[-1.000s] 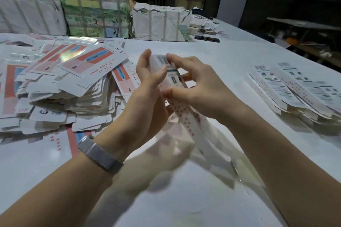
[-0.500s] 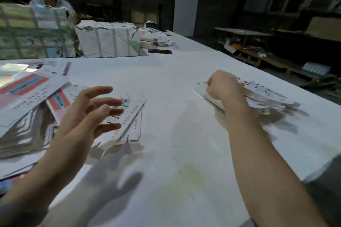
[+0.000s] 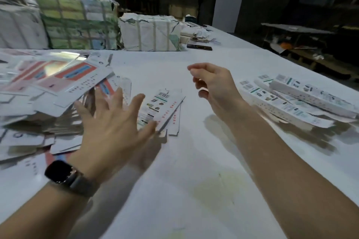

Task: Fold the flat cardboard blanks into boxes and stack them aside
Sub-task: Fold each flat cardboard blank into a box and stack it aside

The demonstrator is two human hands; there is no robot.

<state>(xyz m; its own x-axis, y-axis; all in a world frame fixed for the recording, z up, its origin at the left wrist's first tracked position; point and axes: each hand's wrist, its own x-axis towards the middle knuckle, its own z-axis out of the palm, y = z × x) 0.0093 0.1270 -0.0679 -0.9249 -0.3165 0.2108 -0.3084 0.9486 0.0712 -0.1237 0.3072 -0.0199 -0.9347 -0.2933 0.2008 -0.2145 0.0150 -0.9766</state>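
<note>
A few flat blanks lie at centre frame on the white counter, just right of the big heap of blanks filling the left side. The left hand, fingers spread wide and holding nothing, hovers over their near end. The right hand hangs above the counter at centre right, loosely curled and empty. The folded boxes lie stacked at the right edge. The step looks like picking up the next blank: best to slide one sheet off the top with the fingertips so only one comes away, then bring both hands to its creases.
</note>
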